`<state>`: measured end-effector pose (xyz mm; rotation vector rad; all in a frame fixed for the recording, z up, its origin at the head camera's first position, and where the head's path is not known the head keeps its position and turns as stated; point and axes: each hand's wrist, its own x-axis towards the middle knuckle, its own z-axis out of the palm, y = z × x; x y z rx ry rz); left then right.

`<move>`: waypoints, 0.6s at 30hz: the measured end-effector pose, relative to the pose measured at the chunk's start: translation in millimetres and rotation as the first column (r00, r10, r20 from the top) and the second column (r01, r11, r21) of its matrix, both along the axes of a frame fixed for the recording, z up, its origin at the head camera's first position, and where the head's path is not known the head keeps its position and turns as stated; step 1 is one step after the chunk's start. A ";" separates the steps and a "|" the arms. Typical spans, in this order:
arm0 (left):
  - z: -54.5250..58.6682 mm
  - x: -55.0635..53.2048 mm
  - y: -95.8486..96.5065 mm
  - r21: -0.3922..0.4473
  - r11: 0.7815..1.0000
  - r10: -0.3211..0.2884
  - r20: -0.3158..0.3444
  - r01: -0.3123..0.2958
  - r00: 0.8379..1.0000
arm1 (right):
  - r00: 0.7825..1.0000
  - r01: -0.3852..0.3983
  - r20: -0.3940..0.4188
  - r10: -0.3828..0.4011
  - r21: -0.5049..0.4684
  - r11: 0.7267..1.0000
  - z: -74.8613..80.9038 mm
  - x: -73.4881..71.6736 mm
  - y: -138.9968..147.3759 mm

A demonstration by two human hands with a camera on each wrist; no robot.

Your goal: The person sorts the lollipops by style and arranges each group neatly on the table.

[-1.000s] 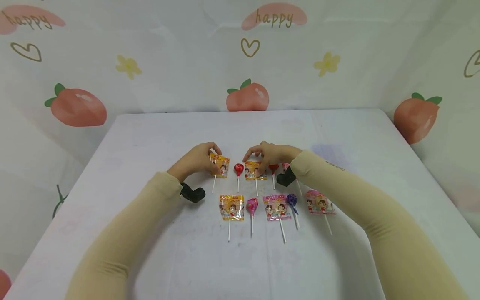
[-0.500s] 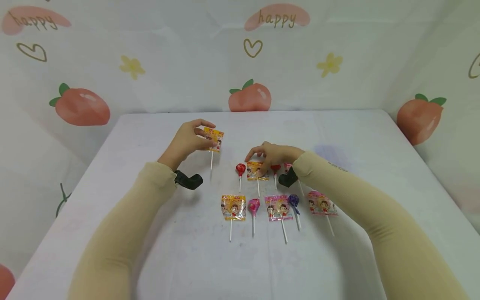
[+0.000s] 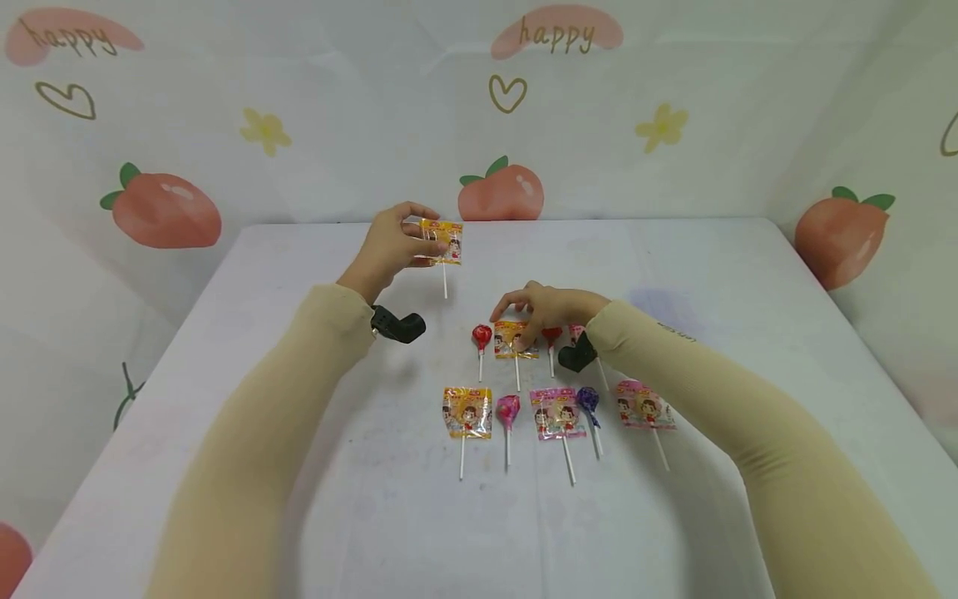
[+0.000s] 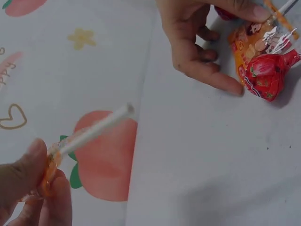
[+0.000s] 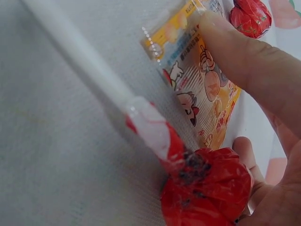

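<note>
Raised above the far part of the table, my left hand [image 3: 389, 245] pinches a lollipop in a flat orange packet [image 3: 452, 241] between thumb and fingers. Its white stick [image 4: 96, 129] points out of the grip in the left wrist view. My right hand [image 3: 552, 306] lies low over another orange-packet lollipop [image 3: 505, 337]. The right thumb [image 5: 235, 52] touches that packet, and the other fingers spread loosely beyond it. Red ball lollipops stand on either side, one to the left [image 3: 481, 335] and one partly under the hand [image 5: 207, 188].
A nearer row holds an orange-packet lollipop [image 3: 467, 413], a pink ball lollipop [image 3: 508, 408], a pink-packet lollipop [image 3: 557, 413], a purple ball lollipop [image 3: 588, 398] and another pink packet [image 3: 644, 406]. My right wrist partly hides one more pink packet [image 3: 576, 333]. A printed backdrop [image 3: 374, 108] rises behind the table.
My left hand has lifted the orange-packet lollipop from the left end of the back row and carried it away toward the table's far edge. My right hand has stayed almost still.
</note>
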<state>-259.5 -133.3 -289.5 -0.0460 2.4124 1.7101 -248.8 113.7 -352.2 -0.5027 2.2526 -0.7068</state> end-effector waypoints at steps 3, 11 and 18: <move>-7.7 -6.9 4.0 0.022 0.999 0.033 0.048 -0.034 0.998 | 1.000 0.001 0.002 -0.001 -0.009 1.000 -0.5 -0.9 0.0; -40.8 -14.5 9.8 0.066 0.991 0.109 0.153 -0.120 0.982 | 1.000 0.003 -0.002 -0.003 -0.022 1.000 0.6 -1.0 1.1; -64.0 -17.3 9.2 0.016 0.987 0.157 0.125 -0.160 0.980 | 1.000 0.005 -0.003 -0.005 -0.030 1.000 1.6 0.8 1.2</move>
